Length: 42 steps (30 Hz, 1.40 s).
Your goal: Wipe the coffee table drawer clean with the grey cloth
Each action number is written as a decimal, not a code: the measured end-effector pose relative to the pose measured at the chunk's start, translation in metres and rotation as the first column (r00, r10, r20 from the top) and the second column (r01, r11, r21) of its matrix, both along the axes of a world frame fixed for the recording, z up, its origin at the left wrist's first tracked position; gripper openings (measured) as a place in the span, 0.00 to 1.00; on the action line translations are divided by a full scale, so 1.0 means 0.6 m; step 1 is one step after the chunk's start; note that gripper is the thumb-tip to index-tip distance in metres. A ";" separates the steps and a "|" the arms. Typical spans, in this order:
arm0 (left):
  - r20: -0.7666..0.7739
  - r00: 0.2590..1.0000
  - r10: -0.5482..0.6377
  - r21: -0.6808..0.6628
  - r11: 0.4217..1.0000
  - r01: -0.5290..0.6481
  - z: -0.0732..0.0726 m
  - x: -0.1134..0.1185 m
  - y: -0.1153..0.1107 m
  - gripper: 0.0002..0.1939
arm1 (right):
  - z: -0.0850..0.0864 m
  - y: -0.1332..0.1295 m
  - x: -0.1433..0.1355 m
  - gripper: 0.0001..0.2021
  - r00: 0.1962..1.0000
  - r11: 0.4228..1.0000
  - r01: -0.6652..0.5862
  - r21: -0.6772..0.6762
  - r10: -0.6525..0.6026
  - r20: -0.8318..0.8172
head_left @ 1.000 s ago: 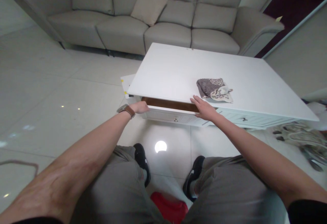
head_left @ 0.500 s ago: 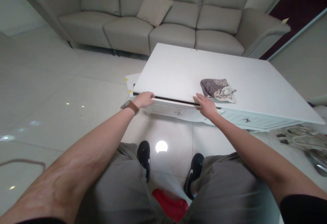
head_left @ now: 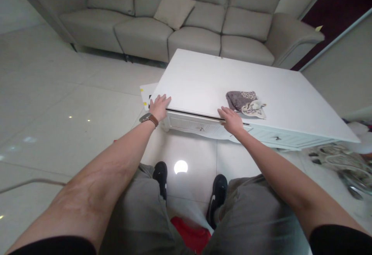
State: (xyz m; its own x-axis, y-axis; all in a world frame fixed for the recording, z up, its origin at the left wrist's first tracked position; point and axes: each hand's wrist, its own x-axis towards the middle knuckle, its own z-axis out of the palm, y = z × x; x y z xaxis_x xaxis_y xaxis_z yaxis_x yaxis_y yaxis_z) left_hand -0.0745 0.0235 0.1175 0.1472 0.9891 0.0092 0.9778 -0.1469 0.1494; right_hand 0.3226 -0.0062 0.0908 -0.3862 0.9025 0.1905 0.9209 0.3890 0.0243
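Note:
A white coffee table with drawers along its near side stands in front of me. My left hand rests on the near left corner of the tabletop, fingers spread over the edge. Over the same front edge lies my right hand, its fingers stretched onto the top and the thumb side near the drawer. Between the hands, a drawer front with a small metal knob shows a thin dark gap beneath the tabletop. A folded brown and cream cloth lies just right of my right hand.
Behind the table runs a grey sofa with a beige cushion. White panels with yellow marks stick out past the table's left end. A patterned heap lies on the floor at right. Something red is between my feet.
My left hand has shifted from the drawer's edge up onto the tabletop corner, fingers spreading. The dark gap over the drawer has become thinner. My right hand stays near the same spot.

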 end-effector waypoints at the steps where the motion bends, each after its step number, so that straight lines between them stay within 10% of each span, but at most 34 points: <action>1: -0.012 1.000 -0.010 -0.001 1.000 0.010 -0.003 0.003 0.006 0.46 | 0.000 0.001 0.001 0.37 1.000 1.000 -0.001 0.002 0.001 -0.002; 28: -0.035 0.999 -0.007 0.076 0.997 0.010 -0.022 0.013 0.032 0.46 | -0.022 0.022 0.004 0.30 1.000 0.998 -0.011 0.062 0.011 0.002; 34: -0.028 1.000 0.006 -0.015 1.000 -0.007 -0.001 0.042 0.031 0.42 | 0.008 0.019 -0.017 0.26 0.997 0.999 -0.045 -0.001 0.045 -0.056; 38: 0.166 0.970 -0.180 -0.070 0.979 0.194 0.062 0.105 -0.014 0.50 | 0.072 -0.035 -0.079 0.23 0.957 0.960 -0.254 -0.118 0.232 -0.174; 42: 0.328 0.777 -0.538 0.034 0.828 0.560 0.098 0.183 -0.123 0.48 | 0.111 -0.142 -0.151 0.22 0.917 0.912 -0.353 -0.208 0.294 -0.268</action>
State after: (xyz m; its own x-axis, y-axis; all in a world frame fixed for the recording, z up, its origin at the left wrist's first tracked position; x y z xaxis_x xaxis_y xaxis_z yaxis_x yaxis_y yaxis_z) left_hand 0.0355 -0.0501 0.1765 0.6651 0.7413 0.0903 0.6339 -0.6244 0.4565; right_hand 0.2320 -0.0914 0.1571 -0.6380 0.7641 0.0952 0.7119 0.6325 -0.3052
